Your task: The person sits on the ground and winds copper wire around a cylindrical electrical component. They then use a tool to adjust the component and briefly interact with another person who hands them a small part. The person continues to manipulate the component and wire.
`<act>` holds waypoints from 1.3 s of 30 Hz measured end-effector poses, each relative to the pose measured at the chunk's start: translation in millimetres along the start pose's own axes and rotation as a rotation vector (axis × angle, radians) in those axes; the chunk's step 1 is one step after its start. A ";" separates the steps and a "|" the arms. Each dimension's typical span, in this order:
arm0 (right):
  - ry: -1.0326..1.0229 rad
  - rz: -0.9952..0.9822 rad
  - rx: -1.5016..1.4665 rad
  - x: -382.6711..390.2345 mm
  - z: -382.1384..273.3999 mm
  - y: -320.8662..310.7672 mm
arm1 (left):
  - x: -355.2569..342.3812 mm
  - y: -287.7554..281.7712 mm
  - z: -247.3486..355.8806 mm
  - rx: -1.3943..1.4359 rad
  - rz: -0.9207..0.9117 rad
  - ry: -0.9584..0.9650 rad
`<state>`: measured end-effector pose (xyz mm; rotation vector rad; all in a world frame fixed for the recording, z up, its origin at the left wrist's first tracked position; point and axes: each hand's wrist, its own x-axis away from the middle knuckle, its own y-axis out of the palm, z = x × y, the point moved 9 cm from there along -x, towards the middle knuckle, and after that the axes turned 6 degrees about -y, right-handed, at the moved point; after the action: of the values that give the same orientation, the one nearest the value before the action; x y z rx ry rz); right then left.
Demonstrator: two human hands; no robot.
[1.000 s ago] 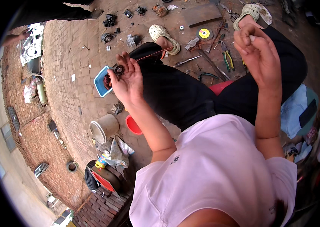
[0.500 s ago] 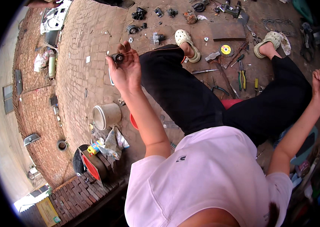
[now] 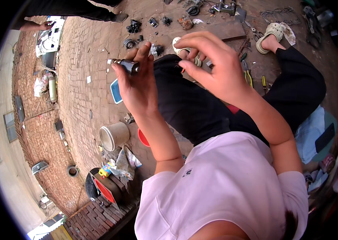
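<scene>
My left hand (image 3: 142, 86) is raised at the left of the middle, holding a small dark cylindrical part (image 3: 129, 66) between thumb and fingers. A pale, ringed metal end of that part points left, past my thumb. Just right of it hovers my right hand (image 3: 221, 68), over my left knee. Its thumb and forefinger are apart, with the other fingers curled; I make out nothing held in it. The two hands do not touch.
Pliers (image 3: 248, 75), a yellow screwdriver (image 3: 264, 82) and a flat metal block (image 3: 227, 30) lie between my feet. Several small dark parts (image 3: 134, 26) are scattered ahead. A white bucket (image 3: 115, 136) and a blue tray (image 3: 116, 91) are at left; another person's leg (image 3: 73, 10) is at far left.
My right hand has swung in from the far right to beside my left hand. The dark part in my left hand has turned, its ringed end now showing. The person at far left has come further into view.
</scene>
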<state>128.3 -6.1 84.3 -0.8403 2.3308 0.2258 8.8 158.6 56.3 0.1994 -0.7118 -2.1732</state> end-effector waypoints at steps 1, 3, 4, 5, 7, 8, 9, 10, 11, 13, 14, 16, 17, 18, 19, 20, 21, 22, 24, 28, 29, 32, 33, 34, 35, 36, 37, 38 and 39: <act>0.039 -0.027 -0.021 1.0 -0.2 16.2 | 2.9 5.5 -2.8 -0.002 -0.030 0.000; 0.062 -0.059 0.051 5.9 7.8 36.0 | 6.6 15.4 -11.5 0.003 -0.076 -0.043; 0.018 -0.032 0.109 7.1 8.3 38.1 | 8.0 18.3 -15.0 0.006 -0.095 -0.059; -0.025 -0.006 0.168 8.1 7.7 39.1 | 8.6 21.4 -16.7 0.000 -0.120 -0.053; -0.100 0.101 0.249 7.3 -3.2 32.9 | 9.3 20.0 -22.3 0.008 -0.116 -0.074; -0.110 0.114 0.252 7.6 -4.1 32.5 | 9.5 19.2 -25.1 0.012 -0.113 -0.084; -0.119 0.127 0.255 8.0 -4.7 31.7 | 9.3 19.6 -27.0 0.019 -0.110 -0.086; -0.129 0.140 0.260 9.0 -5.6 30.4 | 9.5 20.9 -28.9 0.027 -0.107 -0.088; -0.133 0.127 0.264 9.7 -4.2 31.5 | 9.5 21.3 -30.5 0.036 -0.104 -0.090; -0.143 0.103 0.270 10.8 0.1 34.1 | 9.4 21.6 -32.2 0.028 -0.114 -0.090; -0.090 0.089 0.223 10.8 3.6 33.3 | 9.0 21.9 -32.6 0.023 -0.118 -0.089; 0.017 0.062 0.128 11.0 8.1 31.1 | 7.8 19.6 -32.4 -0.015 -0.087 -0.079; 0.041 0.073 0.097 11.0 10.4 30.4 | 7.5 18.4 -32.0 -0.035 -0.071 -0.074; 0.066 0.085 0.067 10.7 13.1 29.8 | 7.3 18.8 -31.9 -0.044 -0.073 -0.072; 0.091 0.096 0.037 11.3 15.9 29.2 | 7.5 18.4 -32.3 -0.053 -0.074 -0.071; 0.184 0.013 -0.038 13.1 24.2 35.8 | 7.6 18.3 -32.6 -0.062 -0.075 -0.071; 0.275 -0.070 -0.113 16.3 31.5 41.2 | 7.4 19.3 -33.0 -0.088 -0.089 -0.066; 0.365 -0.154 -0.188 20.6 37.2 47.2 | 7.0 19.7 -33.5 -0.112 -0.103 -0.059; 0.380 -0.119 -0.353 20.6 34.1 44.3 | 4.0 17.1 -34.7 -0.170 -0.093 -0.030; 0.404 -0.112 -0.620 20.7 18.2 16.8 | -11.8 -17.5 -34.0 -0.008 0.120 -0.033; 0.420 -0.078 -0.682 21.8 16.6 0.2 | -19.4 -36.9 -32.2 0.130 0.169 -0.069; 0.457 0.152 -0.984 28.6 30.8 -72.7 | -35.1 -79.1 -12.1 0.346 0.232 -0.093; 0.473 0.242 -1.038 31.0 38.5 -102.0 | -39.2 -93.1 -2.6 0.384 0.221 -0.078; 0.488 0.339 -1.077 34.1 43.5 -133.2 | -46.3 -102.1 3.8 0.428 0.204 -0.076; 0.474 0.401 -1.105 38.3 46.4 -160.1 | -46.2 -106.4 15.3 0.435 0.202 -0.044; 0.461 0.456 -1.134 42.0 48.7 -185.9 | -46.5 -111.5 26.0 0.420 0.197 -0.036; 0.451 0.441 -1.096 44.2 48.7 -209.4 | -49.7 -116.9 36.5 0.410 0.188 -0.027; 0.439 0.427 -1.061 46.7 48.8 -231.8 | -53.1 -122.4 48.5 0.398 0.180 -0.019; 0.396 0.425 -1.043 46.2 47.3 -252.5 | -54.4 -129.2 61.7 0.392 0.169 -0.004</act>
<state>282.7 -210.0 31.9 -0.8605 2.6901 1.6868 -64.3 290.6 30.7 0.3252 -1.1127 -1.8588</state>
